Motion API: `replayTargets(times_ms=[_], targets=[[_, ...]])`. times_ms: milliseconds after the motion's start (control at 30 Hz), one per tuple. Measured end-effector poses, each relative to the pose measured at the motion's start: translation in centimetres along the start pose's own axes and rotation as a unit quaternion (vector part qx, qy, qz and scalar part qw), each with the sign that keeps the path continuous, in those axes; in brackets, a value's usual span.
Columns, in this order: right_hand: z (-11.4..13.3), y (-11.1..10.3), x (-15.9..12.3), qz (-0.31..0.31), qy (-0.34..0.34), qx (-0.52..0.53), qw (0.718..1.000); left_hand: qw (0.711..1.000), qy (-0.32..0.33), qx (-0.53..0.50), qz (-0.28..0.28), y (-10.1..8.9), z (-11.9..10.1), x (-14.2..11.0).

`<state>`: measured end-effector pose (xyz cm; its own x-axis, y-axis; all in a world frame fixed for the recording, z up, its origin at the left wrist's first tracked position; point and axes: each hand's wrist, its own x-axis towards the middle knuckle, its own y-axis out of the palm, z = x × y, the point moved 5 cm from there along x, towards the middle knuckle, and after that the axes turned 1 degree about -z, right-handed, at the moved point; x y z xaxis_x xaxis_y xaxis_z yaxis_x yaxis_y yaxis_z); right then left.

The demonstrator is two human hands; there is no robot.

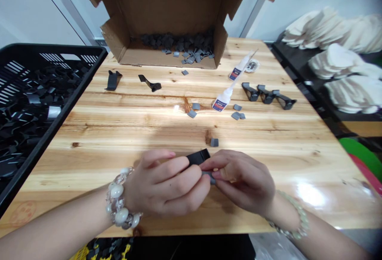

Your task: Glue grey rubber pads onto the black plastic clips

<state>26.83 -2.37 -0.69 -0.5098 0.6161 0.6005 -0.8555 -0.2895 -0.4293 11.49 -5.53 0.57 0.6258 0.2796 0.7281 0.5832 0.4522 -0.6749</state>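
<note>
Taking the table's middle as a clock centre, with six o'clock nearest the wearer, the pale wooden table [274,144] carries most of the work. At twelve stands an open cardboard box [179,9] with small grey curved pads heaped inside; at nine, beside the table, is a black plastic crate [44,45] filled with black parts. Beyond the edge at two lie stacks of off-white flat pieces [353,92]. At six, the left hand [170,184] curls its fingers around a black plastic part [198,157], while the right hand [244,180] pinches a grey pad [210,178] between thumb and fingers, close by it; whether the two touch is hidden. At one are two white nozzle bottles [222,100] with blue-and-red labels, one lying behind the other. Three black moulded clips [266,94] sit in a row at two; similar black pieces [113,81] lie at ten and eleven. Smallest, loose grey pads [214,142] are scattered between hands, bottles and box.
</note>
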Motion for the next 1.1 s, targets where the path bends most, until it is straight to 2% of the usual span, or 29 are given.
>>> replayTargets(times_ms=[167,300,367,433,533,567,633,767,967,1100], targets=[[-1.5,0.6,-0.5,0.001,0.057,-0.007,0.998,0.999,-0.034,-0.015,0.033,1.0,0.0,-0.3],[-2.4,1.2,-0.6,0.043,0.046,-0.029,0.998,0.989,-0.116,-0.045,0.080,2.0,0.9,-0.6],[-3.2,0.8,-0.3,0.054,0.075,-0.046,0.995,0.979,-0.153,-0.066,0.114,2.6,1.5,-0.8],[-4.5,-0.7,0.1,0.021,0.152,-0.058,0.987,0.970,-0.182,-0.089,0.138,3.0,2.0,-1.0],[-7.0,-4.8,0.4,-0.101,0.291,-0.071,0.949,0.957,-0.210,-0.120,0.159,3.4,2.5,-1.3],[-7.7,-6.1,0.4,-0.133,0.319,-0.079,0.935,0.954,-0.214,-0.129,0.164,3.5,2.6,-1.4],[-8.9,-8.0,0.7,-0.152,0.347,-0.100,0.920,0.950,-0.216,-0.146,0.169,3.6,2.6,-1.5],[-11.0,-9.4,1.4,-0.141,0.387,-0.132,0.902,0.944,-0.235,-0.169,0.156,3.7,3.1,-1.8],[-13.0,-9.4,2.7,-0.103,0.402,-0.157,0.896,0.934,-0.267,-0.187,0.149,3.9,4.0,-2.0],[-13.6,-8.4,3.5,-0.055,0.369,-0.186,0.909,0.935,-0.208,-0.228,0.176,4.0,3.1,-1.7]])
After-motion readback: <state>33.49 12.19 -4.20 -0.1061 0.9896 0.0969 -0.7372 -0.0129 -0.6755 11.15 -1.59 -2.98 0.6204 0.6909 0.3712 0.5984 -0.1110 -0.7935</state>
